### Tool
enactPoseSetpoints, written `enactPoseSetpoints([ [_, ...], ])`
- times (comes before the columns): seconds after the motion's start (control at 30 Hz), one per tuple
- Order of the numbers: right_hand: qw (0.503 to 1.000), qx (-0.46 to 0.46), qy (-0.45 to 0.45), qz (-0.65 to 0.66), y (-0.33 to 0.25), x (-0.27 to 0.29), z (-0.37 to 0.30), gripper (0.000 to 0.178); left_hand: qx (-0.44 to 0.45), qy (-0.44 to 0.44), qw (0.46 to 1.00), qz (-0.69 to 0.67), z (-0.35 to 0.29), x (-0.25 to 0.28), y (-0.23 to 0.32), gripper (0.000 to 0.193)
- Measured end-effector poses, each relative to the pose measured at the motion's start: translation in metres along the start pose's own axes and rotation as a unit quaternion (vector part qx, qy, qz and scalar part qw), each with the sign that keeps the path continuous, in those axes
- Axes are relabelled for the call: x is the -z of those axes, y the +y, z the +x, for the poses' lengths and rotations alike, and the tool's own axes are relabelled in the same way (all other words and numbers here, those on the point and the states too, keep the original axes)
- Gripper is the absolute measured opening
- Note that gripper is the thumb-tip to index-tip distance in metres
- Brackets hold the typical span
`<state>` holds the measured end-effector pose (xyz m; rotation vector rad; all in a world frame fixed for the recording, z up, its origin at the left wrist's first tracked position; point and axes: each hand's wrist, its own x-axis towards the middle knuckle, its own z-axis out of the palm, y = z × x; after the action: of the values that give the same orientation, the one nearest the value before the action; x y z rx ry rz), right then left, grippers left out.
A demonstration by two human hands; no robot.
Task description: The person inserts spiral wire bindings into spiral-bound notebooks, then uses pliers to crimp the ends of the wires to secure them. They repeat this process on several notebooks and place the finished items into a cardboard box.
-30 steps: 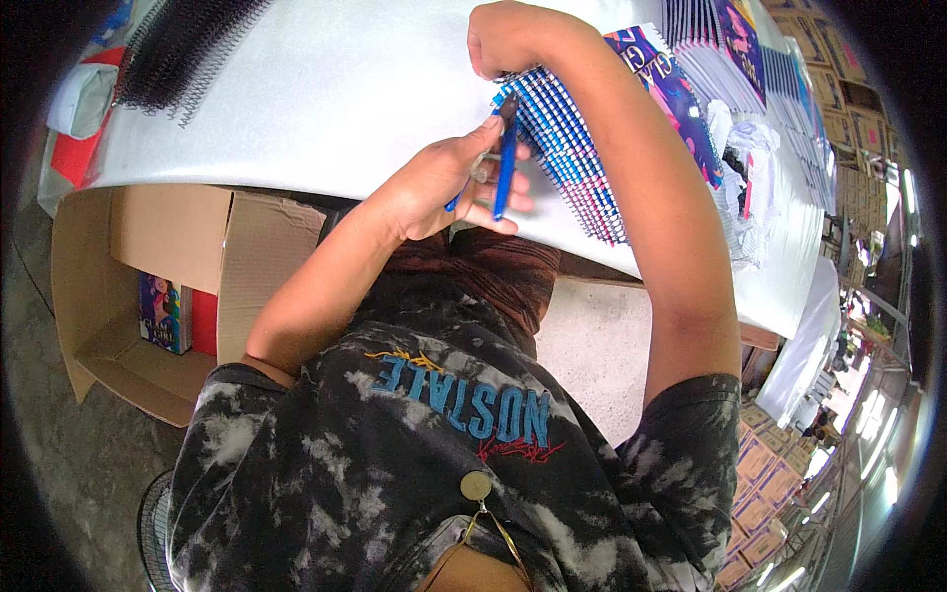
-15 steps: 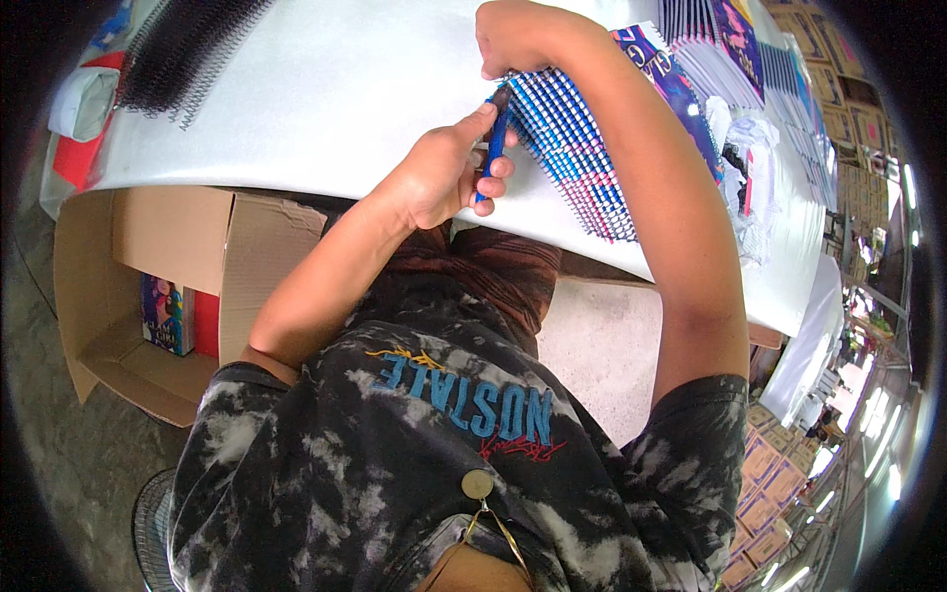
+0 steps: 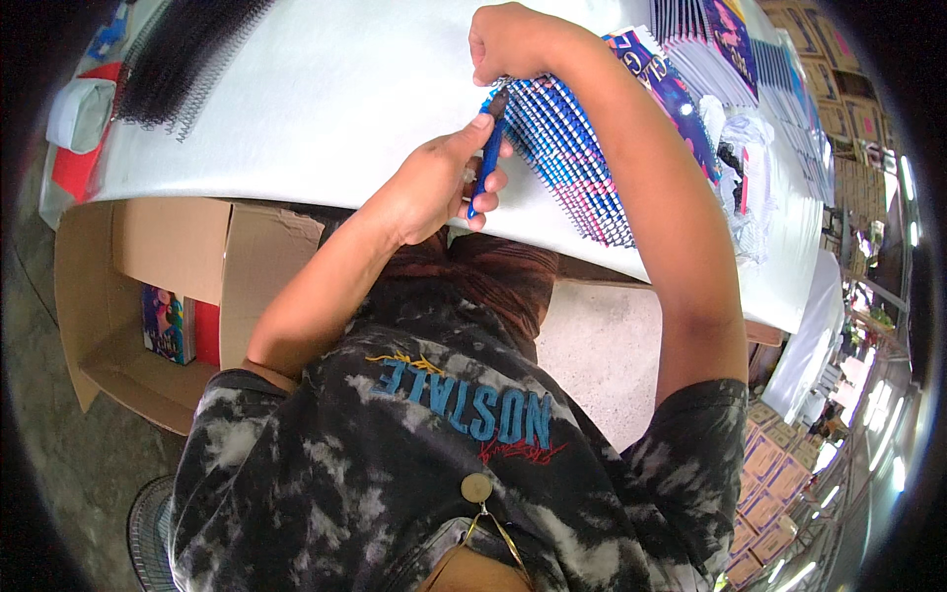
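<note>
My left hand (image 3: 434,178) is wrapped round the blue handles of a pair of pliers (image 3: 487,166). Their dark jaws point away from me and meet the far left corner of a stack of spiral-bound notebooks (image 3: 572,158). The notebooks lie with their coiled edges showing, in rows of blue, white and pink. Curled over the far end of that stack is my right hand (image 3: 515,41), its fingers closed at the end of a coil. What they pinch is hidden. My right forearm crosses above the stack.
Loose black spiral coils (image 3: 187,74) lie at the table's far left, near a white roll (image 3: 81,115). More notebooks (image 3: 705,59) and crumpled clear plastic (image 3: 755,178) are at the right. Below the table's left edge, an open cardboard box (image 3: 271,257) holds a book (image 3: 168,324).
My left hand and the pliers have shifted slightly toward me and to the left, the handles tilting a little more. My right hand has moved slightly left, still at the stack's far end.
</note>
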<state>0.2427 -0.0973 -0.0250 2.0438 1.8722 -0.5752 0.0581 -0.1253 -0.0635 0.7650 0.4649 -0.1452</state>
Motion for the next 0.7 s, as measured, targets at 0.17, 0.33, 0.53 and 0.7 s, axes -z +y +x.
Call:
enactPoseSetpoints([
  [0.17,1.000,-0.016,-0.008,0.002,0.000,-0.001,0.001,0.030,-0.012,-0.022,0.999,-0.020,0.001,-0.008,0.005,0.055],
  [0.33,1.000,0.005,0.021,-0.008,0.004,-0.005,0.002,0.029,-0.002,-0.027,0.999,-0.035,0.003,-0.007,0.007,0.056],
  [0.53,0.999,0.025,0.035,-0.003,0.006,-0.007,0.004,0.028,-0.006,-0.126,0.987,-0.104,0.017,0.011,0.000,0.055],
  [0.7,0.998,0.050,0.035,-0.012,0.015,-0.016,0.012,0.027,0.014,0.012,0.998,0.061,-0.006,-0.010,0.012,0.056],
])
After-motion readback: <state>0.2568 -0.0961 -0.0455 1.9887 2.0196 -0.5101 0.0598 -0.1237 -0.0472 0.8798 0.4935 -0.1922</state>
